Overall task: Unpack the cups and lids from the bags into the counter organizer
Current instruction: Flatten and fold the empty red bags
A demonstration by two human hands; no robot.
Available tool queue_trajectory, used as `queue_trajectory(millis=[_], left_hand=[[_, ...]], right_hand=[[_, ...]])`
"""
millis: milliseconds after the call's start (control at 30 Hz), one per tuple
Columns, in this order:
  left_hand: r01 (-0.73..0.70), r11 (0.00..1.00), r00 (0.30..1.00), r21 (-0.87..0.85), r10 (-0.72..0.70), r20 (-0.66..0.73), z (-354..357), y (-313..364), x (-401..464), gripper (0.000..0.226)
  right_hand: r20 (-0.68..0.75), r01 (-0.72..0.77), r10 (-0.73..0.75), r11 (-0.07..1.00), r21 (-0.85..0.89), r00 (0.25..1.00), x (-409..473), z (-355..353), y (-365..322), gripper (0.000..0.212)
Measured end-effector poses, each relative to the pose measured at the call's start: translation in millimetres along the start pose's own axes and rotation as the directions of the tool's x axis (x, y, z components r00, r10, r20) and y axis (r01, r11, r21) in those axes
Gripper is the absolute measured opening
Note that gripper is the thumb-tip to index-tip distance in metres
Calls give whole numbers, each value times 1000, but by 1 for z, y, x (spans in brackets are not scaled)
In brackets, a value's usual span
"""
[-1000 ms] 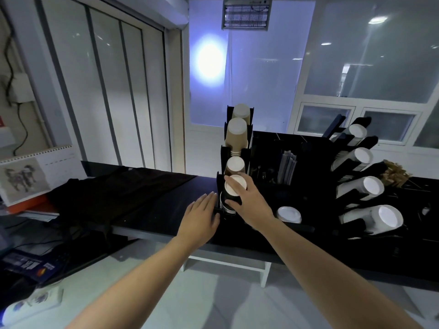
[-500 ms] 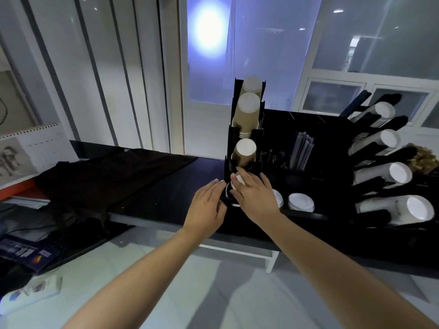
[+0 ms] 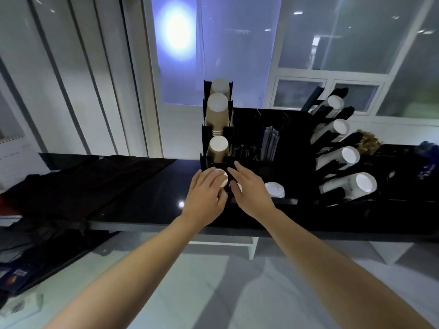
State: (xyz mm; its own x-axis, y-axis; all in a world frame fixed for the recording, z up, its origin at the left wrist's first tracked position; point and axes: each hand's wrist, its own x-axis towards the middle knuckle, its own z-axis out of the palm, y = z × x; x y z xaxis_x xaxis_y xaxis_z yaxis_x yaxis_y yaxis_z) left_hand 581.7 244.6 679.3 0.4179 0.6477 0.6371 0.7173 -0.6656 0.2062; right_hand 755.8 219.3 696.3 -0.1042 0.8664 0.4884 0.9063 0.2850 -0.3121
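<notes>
A black counter organizer point(image 3: 294, 129) stands on the dark counter. Its left column holds brown paper cups point(image 3: 217, 112) in stepped slots. In the lowest slot lies a dark cup stack point(image 3: 222, 179) with a white bottom facing me. My left hand point(image 3: 204, 193) curls around that stack from the left, thumb underneath. My right hand point(image 3: 249, 188) lies just to its right on the organizer's front, fingers apart, holding nothing. A white lid point(image 3: 275, 189) sits in a front compartment beside my right hand.
Slanted tubes of white cups point(image 3: 349, 155) fill the organizer's right rack. Wrapped straws point(image 3: 269, 143) stand in the middle, and brown stirrers point(image 3: 368, 141) sit behind the rack. Dark cloth or bags point(image 3: 95, 179) lie on the counter point(image 3: 154, 205) to the left.
My right hand has come off the bottom cup stack and shifted right. My left hand has moved in from the side and closed around the stack. The view has tilted slightly downward.
</notes>
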Motion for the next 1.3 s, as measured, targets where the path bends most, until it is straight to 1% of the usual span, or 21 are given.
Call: queue_trajectory(millis=[100,200,267,333,433,533,633,700,800,867,967,1033,1100,1167,1300], left_hand=[[-77,995,997,-64,76,-27,5,44,1,37],[-147,986,989,-79,148,-1,14,100,5,32],[-152,980,985,-125,160,61,21,146,5,34],[-182,966,975,-182,201,93,32,195,0,36],[-212,959,950,-187,247,189,57,273,-13,36],[-230,947,913,-223,290,288,86,352,-28,38],[-244,932,866,-267,333,373,112,427,-48,41],[-251,921,832,-299,363,420,126,472,-63,39],[-324,882,766,-343,457,452,144,530,-83,35],[-378,850,725,-366,518,454,157,560,-93,33],[-427,801,672,-420,592,446,180,594,-106,37],[-434,772,643,-464,626,441,199,611,-112,38],[-432,738,609,-519,663,435,221,625,-114,30],[-420,716,579,-558,684,443,243,637,-115,23],[-410,717,512,-564,693,508,293,654,-107,31]], right_hand=[[13,-68,68,998,4,998,-33,-36,19,36],[-21,-199,200,979,42,979,-79,-76,45,31],[-46,-264,266,964,41,963,-118,-103,68,29],[-30,-331,331,944,7,943,-160,-131,93,27],[-25,-444,443,896,-32,896,-231,-174,131,24],[-74,-519,515,854,-43,854,-308,-215,163,22],[-122,-631,623,774,-48,773,-384,-251,192,26],[-142,-696,685,717,-40,715,-430,-272,209,29],[-143,-770,758,636,-51,636,-492,-298,232,32],[-141,-805,793,590,-66,593,-527,-310,245,29],[-169,-828,812,557,-63,558,-569,-320,259,16],[-153,-857,844,514,-41,514,-590,-323,269,14],[-124,-889,881,456,-24,456,-608,-322,282,12],[-120,-923,915,385,-26,385,-623,-319,297,17],[-109,-961,955,269,-57,274,-637,-311,337,27]])
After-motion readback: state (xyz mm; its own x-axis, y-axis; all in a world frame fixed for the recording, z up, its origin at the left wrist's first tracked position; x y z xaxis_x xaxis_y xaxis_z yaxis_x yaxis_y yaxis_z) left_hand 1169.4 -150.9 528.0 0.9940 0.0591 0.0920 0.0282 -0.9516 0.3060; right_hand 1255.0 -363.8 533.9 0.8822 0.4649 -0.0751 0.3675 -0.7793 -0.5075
